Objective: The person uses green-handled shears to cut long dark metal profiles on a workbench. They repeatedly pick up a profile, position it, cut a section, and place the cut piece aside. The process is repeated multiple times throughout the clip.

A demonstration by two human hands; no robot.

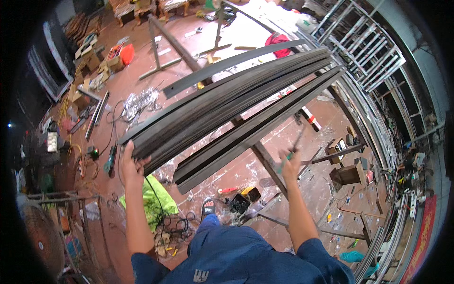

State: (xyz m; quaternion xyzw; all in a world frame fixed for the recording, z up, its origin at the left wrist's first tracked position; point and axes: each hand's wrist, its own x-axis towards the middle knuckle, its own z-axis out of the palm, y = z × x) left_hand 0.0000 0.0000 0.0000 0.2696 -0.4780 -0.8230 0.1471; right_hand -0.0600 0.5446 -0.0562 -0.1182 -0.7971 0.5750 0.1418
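A stack of long, dark grey strips [227, 99] lies slantwise across a metal stand. At its near left end is my left hand [132, 164], thumb against the edge and fingers curled round the ends. My right hand [290, 165] is closed on a slim hand tool [299, 139] with a teal handle; its thin dark shaft points up and away, and its exact kind is unclear. Between my hands sits a second, smaller group of dark channel-shaped lengths [255, 130], apart from the stack. One single flat strip [231, 66] rests beyond the stack.
Metal stand legs [269, 165] rise from the red floor. Black cables [177, 229] and a lime-green sheet [151, 201] lie near my foot. A fan [42, 236] stands at the lower left. Metal frames [362, 49] and long bars line the right side; boxes [90, 54] sit far left.
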